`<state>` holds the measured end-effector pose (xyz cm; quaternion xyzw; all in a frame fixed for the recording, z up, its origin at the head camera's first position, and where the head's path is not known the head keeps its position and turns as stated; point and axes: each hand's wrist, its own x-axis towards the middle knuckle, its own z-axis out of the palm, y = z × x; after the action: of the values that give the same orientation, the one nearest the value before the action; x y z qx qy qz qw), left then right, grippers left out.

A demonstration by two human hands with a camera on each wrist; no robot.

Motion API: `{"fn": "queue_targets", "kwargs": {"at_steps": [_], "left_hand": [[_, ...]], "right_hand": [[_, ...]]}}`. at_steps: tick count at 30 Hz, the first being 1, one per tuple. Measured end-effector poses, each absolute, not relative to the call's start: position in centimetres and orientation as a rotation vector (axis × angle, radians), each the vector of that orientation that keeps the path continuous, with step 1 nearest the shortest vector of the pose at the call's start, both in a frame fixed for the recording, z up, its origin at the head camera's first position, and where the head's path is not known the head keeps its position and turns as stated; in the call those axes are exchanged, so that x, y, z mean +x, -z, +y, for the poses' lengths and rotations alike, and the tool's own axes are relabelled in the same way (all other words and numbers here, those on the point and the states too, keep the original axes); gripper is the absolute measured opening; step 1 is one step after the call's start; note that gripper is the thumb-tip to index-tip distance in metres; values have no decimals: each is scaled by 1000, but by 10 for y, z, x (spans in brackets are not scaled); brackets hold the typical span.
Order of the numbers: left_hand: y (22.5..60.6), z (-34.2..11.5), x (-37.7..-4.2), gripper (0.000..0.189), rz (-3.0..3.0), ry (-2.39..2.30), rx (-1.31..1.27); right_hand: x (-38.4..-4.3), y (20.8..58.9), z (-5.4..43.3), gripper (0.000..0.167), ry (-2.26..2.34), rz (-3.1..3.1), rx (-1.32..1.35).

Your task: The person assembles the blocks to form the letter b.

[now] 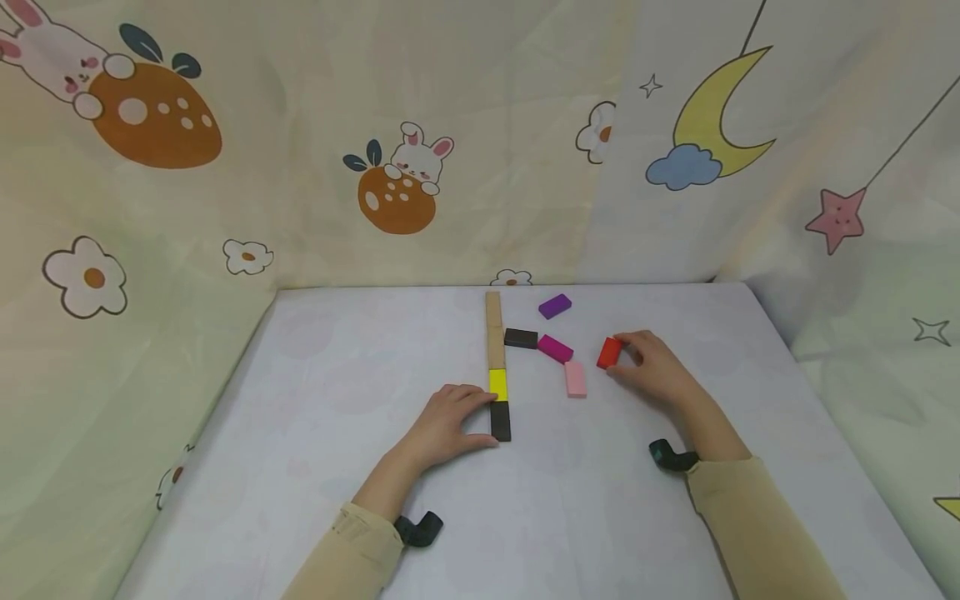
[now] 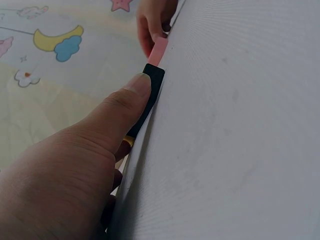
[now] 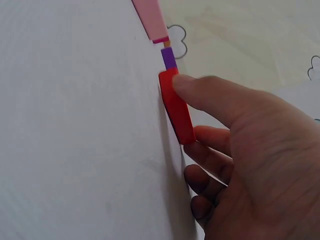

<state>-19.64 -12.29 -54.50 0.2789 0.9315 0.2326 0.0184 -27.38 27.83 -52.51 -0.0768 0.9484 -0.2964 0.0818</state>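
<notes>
My right hand (image 1: 654,368) pinches a red block (image 1: 609,352) between thumb and fingertips; in the right wrist view the red block (image 3: 176,107) is held by its two ends. On the left, my hand (image 1: 447,423) has thumb and index finger at the two ends of a black block (image 1: 500,422). That block lies at the near end of a straight row, below a yellow block (image 1: 498,385) and the wood-coloured blocks (image 1: 495,346). The left wrist view shows the thumb against the black block (image 2: 154,82).
A second black block (image 1: 521,338) branches right from the row, followed by a magenta block (image 1: 556,348) and a pink block (image 1: 575,379). A purple block (image 1: 555,307) lies farther back. Patterned cloth (image 1: 480,208) walls the white table (image 1: 337,350) at the back and sides.
</notes>
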Motion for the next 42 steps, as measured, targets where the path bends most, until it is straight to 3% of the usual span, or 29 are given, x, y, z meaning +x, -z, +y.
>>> {"fn": "queue_targets", "kwargs": {"at_steps": [18,28,42], "left_hand": [[546,-123,-196,70,2901,-709,866],[545,-123,-195,70,2896,-712,854],[543,-123,-194,70,2897,-711,840]], "right_hand": [[-263,526,274,67,956,2848,-169],[-237,526,267,77,995,2829,-116],[-197,512,238,65,1017,2870,-205]]}}
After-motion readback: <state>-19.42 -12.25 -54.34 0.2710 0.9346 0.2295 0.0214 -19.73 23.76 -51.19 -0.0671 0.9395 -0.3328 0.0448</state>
